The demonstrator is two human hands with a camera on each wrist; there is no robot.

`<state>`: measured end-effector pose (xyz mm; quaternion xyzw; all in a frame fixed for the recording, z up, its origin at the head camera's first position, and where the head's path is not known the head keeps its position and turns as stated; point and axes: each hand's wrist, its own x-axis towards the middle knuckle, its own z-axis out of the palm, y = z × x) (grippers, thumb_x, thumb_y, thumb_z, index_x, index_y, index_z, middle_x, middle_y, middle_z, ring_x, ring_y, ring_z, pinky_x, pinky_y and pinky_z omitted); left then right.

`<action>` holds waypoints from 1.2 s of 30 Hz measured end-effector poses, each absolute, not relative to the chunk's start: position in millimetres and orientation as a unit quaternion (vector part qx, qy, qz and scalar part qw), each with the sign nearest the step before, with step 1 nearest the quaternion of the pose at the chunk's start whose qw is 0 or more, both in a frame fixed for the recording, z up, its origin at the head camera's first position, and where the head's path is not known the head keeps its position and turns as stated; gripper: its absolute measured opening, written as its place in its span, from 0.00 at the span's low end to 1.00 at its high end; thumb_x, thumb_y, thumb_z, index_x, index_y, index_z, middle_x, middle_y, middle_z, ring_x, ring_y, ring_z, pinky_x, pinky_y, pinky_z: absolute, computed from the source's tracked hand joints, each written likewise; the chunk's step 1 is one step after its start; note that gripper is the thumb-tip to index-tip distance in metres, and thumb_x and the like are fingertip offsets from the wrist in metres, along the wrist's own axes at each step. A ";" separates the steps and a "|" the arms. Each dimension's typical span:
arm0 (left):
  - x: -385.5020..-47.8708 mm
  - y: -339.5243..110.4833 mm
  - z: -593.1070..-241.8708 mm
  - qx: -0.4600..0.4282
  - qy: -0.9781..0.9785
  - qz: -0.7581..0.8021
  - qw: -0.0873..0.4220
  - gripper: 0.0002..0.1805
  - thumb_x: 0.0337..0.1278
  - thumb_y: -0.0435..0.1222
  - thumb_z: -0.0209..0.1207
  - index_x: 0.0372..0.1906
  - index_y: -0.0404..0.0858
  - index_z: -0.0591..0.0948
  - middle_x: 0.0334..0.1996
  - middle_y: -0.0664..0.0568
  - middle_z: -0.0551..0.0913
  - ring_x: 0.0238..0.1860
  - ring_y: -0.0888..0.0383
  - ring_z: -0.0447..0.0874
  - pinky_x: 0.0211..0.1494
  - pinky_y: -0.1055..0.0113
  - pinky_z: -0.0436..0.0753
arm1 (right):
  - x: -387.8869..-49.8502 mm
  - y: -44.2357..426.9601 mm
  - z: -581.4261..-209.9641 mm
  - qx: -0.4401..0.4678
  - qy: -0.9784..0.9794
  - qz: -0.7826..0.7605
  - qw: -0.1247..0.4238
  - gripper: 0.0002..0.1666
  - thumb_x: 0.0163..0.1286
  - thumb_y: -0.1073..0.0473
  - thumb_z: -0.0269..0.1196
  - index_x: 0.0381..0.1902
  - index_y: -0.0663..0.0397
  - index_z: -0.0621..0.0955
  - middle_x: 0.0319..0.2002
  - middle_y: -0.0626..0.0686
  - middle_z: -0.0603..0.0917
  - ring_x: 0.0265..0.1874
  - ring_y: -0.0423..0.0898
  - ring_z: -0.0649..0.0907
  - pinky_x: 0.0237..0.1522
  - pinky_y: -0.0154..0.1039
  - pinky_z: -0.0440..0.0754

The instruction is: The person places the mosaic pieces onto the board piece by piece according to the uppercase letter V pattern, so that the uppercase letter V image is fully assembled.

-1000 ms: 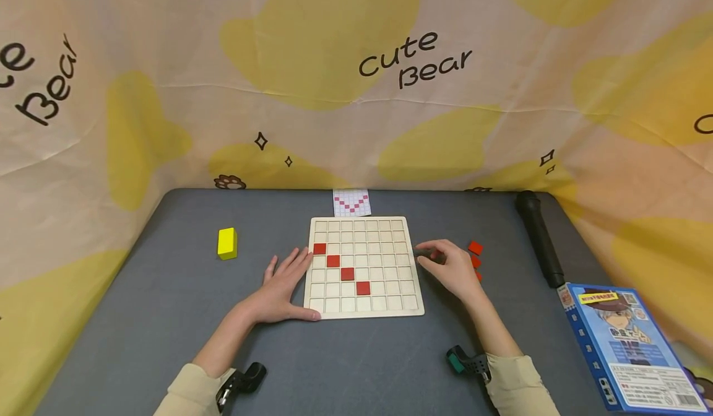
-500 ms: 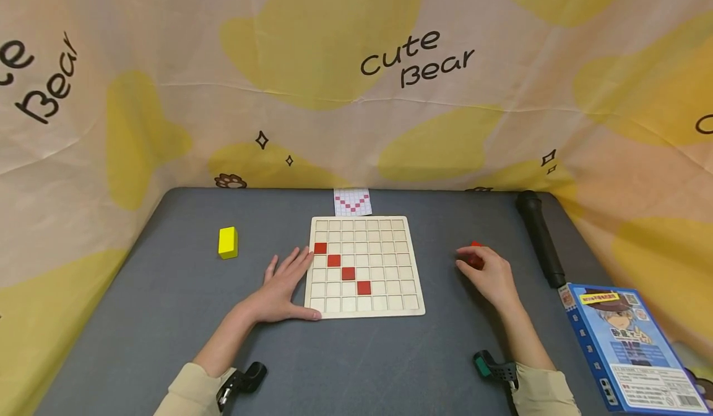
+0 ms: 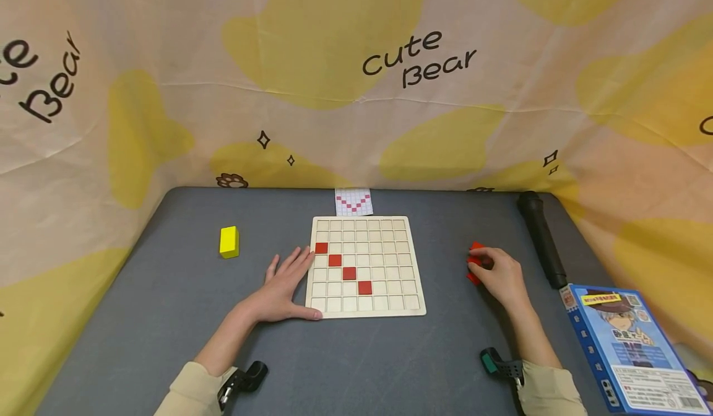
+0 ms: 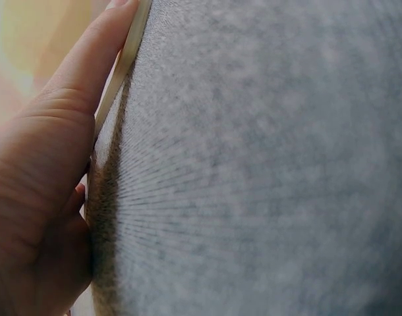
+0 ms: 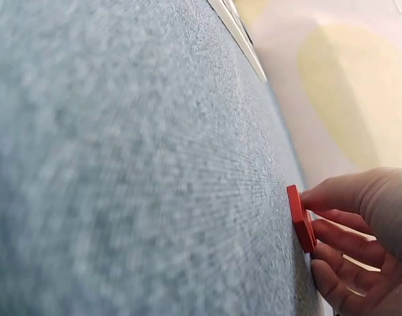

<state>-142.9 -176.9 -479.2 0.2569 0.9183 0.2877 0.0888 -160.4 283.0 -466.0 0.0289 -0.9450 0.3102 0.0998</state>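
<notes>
A pale wooden grid board (image 3: pixel 390 312) lies mid-table, with several red square tiles (image 3: pixel 349 273) set in a slanting line on its left half. My left hand (image 3: pixel 276 292) rests at the board's left side. Its fingers are spread straight, and the thumb lies on the near corner. To the right of the board, my right hand (image 3: pixel 502 278) is down at a small group of loose red tiles (image 3: pixel 474 278). Thumb and index finger are curled about one tile there; the fingers partly hide the group. In the right wrist view the thumb touches a red tile (image 5: pixel 300 220) on the table.
A small card (image 3: pixel 353 203) with a pink V pattern on a grid lies behind the board. A yellow block (image 3: pixel 229 242) stands on the left. On the right are a black microphone (image 3: pixel 541 239) and a blue box (image 3: pixel 635 348). A printed cloth (image 3: pixel 312 125) hangs behind the table.
My right hand has moved right, from beside the board to the loose red tiles, and its fingers have come down around one. My left hand has stayed in place.
</notes>
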 end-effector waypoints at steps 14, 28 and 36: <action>-144.0 -177.4 -481.9 0.258 0.919 0.283 0.090 0.68 0.39 0.66 0.69 0.78 0.36 0.48 0.78 0.44 0.44 0.77 0.44 0.36 0.69 0.39 0.30 | -162.2 274.8 -465.3 0.049 -0.943 0.321 0.075 0.17 0.61 0.63 0.70 0.49 0.61 0.84 0.47 0.64 0.82 0.42 0.59 0.82 0.47 0.56 0.77; -143.9 -176.4 -480.3 0.253 0.920 0.284 0.092 0.68 0.38 0.66 0.69 0.78 0.36 0.48 0.78 0.44 0.44 0.77 0.44 0.36 0.69 0.39 0.30 | -164.4 268.4 -467.0 0.066 -0.942 0.315 0.095 0.16 0.59 0.64 0.71 0.46 0.60 0.85 0.42 0.60 0.84 0.39 0.56 0.82 0.42 0.52 0.77; -143.0 -176.7 -479.6 0.253 0.920 0.286 0.090 0.68 0.38 0.65 0.69 0.78 0.35 0.49 0.78 0.43 0.45 0.77 0.43 0.37 0.69 0.39 0.30 | -166.8 246.7 -467.5 0.072 -0.935 0.334 0.096 0.15 0.58 0.63 0.71 0.45 0.57 0.86 0.37 0.56 0.86 0.37 0.54 0.84 0.41 0.51 0.79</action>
